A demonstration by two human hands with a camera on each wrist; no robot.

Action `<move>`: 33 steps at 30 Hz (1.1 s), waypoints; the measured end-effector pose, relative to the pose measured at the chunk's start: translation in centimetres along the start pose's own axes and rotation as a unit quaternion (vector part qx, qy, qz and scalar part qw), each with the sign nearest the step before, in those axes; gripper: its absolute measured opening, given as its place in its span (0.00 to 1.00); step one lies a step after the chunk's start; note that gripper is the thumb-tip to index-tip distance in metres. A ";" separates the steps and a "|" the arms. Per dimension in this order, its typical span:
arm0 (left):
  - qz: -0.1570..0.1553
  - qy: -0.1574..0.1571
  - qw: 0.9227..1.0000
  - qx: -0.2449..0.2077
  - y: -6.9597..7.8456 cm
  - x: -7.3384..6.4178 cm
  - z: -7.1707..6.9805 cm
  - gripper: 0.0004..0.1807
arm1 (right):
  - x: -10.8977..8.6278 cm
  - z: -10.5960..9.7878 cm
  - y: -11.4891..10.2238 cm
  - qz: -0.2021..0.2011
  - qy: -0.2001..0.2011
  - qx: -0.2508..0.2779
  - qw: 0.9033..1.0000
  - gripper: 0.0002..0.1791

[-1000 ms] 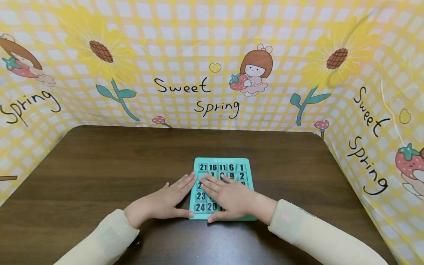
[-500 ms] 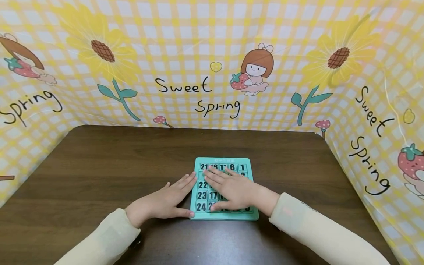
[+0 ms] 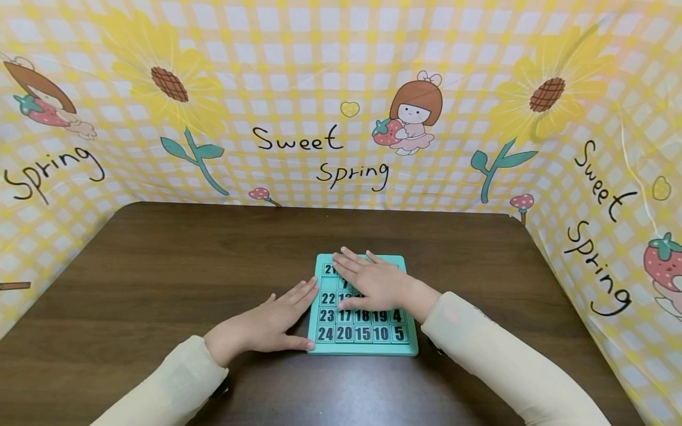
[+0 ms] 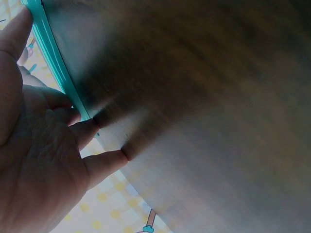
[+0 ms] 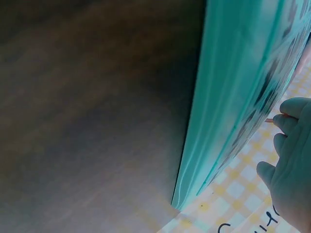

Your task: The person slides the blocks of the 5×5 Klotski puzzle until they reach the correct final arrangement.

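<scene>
A turquoise sliding number puzzle lies flat on the dark wooden table, its tiles printed with black numbers. My left hand rests along the puzzle's left side, thumb at the near left corner and fingertips at the left edge. In the left wrist view the left fingers reach down to the table beside the turquoise edge. Over the upper part of the puzzle is my right hand, fingers straight, covering several tiles of the upper rows. The two lowest rows show, ending in 24, 20, 15, 10, 5. A tile-sized gap shows below tile 21.
The brown table stretches around the puzzle. A yellow checked cloth with flowers and cartoon figures stands like a wall at the back and both sides.
My right hand has moved away from me over the puzzle, from the middle and lower tiles to the top rows, uncovering the bottom rows. My left hand stays at the left edge.
</scene>
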State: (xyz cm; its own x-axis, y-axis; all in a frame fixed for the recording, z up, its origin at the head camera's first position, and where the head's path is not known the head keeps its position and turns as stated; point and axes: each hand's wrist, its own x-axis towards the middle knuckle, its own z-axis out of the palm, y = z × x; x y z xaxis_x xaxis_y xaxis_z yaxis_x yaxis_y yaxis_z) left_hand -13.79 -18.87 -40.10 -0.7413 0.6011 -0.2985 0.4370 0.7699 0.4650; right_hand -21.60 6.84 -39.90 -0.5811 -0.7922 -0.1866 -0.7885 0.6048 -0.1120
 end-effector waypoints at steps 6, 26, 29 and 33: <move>0.001 0.000 1.000 0.000 0.1 0.1 -0.1 0.56 | 0.4 -0.2 0.2 0.016 -0.010 0.009 1.000 0.48; -0.005 -0.004 1.000 -0.003 0.2 -0.1 -0.1 0.56 | -0.5 0.3 -1.3 0.004 -0.027 -0.008 1.000 0.49; -0.006 -0.003 1.000 -0.002 0.2 -0.1 -0.1 0.55 | -0.8 0.3 -1.6 -0.003 -0.024 -0.011 1.000 0.49; -0.006 -0.002 1.000 -0.003 0.2 -0.1 -0.1 0.55 | -1.3 0.2 -1.7 -0.015 -0.019 -0.009 1.000 0.48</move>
State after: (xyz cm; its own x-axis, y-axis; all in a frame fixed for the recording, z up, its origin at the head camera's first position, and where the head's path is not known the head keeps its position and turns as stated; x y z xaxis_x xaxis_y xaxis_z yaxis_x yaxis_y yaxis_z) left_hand -13.66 -18.77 -39.89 -0.7443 0.5930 -0.3074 0.4251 0.7755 0.4668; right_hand -19.47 6.83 -39.66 -0.5494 -0.8057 -0.2214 -0.8090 0.5792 -0.1001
